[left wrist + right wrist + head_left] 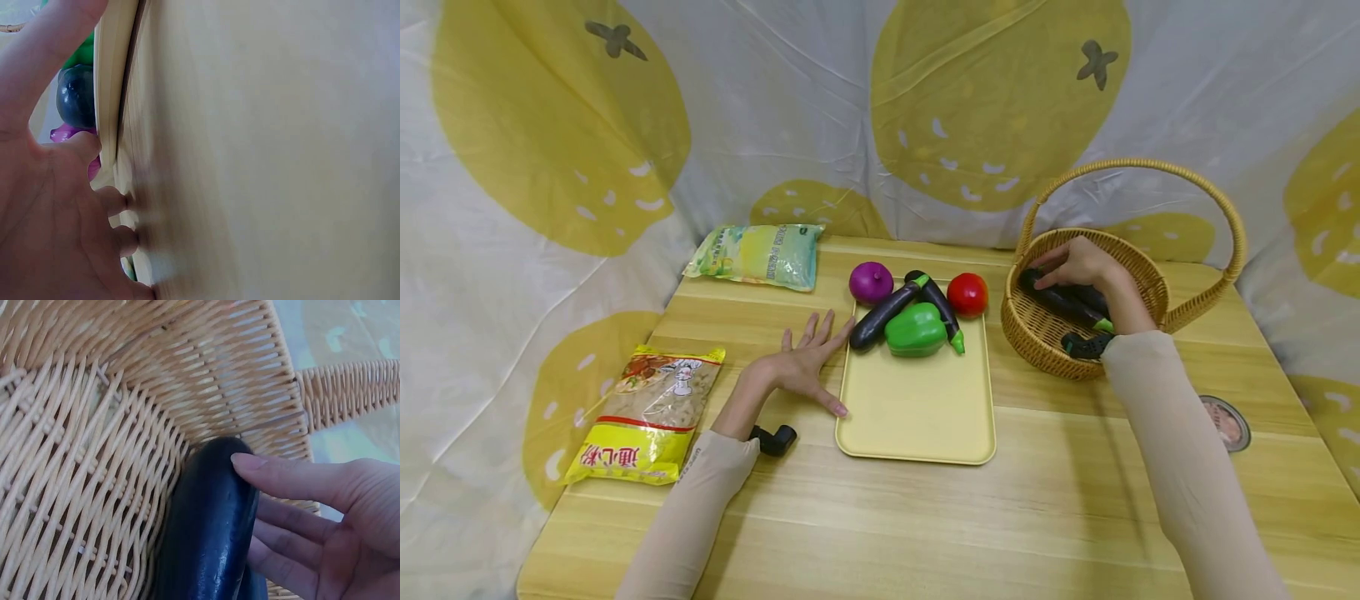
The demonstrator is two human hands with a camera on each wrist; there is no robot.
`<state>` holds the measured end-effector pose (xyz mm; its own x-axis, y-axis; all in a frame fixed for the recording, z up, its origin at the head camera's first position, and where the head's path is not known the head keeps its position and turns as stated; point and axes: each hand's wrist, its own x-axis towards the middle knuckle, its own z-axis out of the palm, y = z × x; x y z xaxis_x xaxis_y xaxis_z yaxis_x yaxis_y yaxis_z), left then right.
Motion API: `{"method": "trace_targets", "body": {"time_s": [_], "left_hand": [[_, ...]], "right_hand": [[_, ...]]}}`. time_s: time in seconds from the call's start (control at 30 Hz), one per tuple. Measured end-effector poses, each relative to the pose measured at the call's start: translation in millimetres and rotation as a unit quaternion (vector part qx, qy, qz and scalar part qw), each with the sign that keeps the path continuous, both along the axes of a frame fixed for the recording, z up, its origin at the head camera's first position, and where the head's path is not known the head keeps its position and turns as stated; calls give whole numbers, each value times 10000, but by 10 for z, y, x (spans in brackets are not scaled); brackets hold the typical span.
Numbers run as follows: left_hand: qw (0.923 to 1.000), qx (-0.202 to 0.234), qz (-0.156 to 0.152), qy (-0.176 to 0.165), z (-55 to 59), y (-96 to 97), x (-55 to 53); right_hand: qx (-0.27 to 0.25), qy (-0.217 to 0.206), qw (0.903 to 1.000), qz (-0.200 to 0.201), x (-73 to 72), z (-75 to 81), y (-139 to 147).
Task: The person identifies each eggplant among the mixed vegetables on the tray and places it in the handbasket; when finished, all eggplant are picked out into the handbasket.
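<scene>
In the head view my left hand [796,368] lies with fingers spread at the left edge of a pale yellow tray [917,417], thumb and index finger touching its rim. Inside a wicker basket [1033,346], my right hand [1081,265] holds a dark eggplant [1069,308] near its rounded end. From the right wrist view, the thumb presses one side of that eggplant [209,519] and the fingers lie along the other. A second eggplant [253,584] shows partly beneath it. On the tray are two eggplants [880,321] [942,304] and a green bell pepper [916,331].
A purple onion [871,283] and a red tomato [967,295] sit at the tray's far corners. Two packaged bags, one green [760,256] and one yellow [643,417], lie left. The basket's tall handle [1150,164] arches up; a round tin [1227,423] is near my right forearm.
</scene>
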<state>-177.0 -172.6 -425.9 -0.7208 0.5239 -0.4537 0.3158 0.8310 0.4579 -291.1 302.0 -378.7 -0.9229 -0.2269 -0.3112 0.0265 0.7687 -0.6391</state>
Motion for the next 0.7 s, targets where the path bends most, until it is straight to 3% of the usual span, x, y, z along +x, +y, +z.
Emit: {"method": "trace_targets", "body": {"time_s": [0.43, 0.57, 0.7], "left_hand": [[10000, -21, -39, 54, 17, 10, -3], [10000, -9, -35, 24, 12, 10, -2], [10000, 56, 3, -45, -6, 6, 6]], "right_hand": [[-117, -51, 9999, 97, 26, 21, 67], [23, 66, 9991, 430, 44, 77, 63], [220, 250, 9953, 914, 120, 262, -6]]}}
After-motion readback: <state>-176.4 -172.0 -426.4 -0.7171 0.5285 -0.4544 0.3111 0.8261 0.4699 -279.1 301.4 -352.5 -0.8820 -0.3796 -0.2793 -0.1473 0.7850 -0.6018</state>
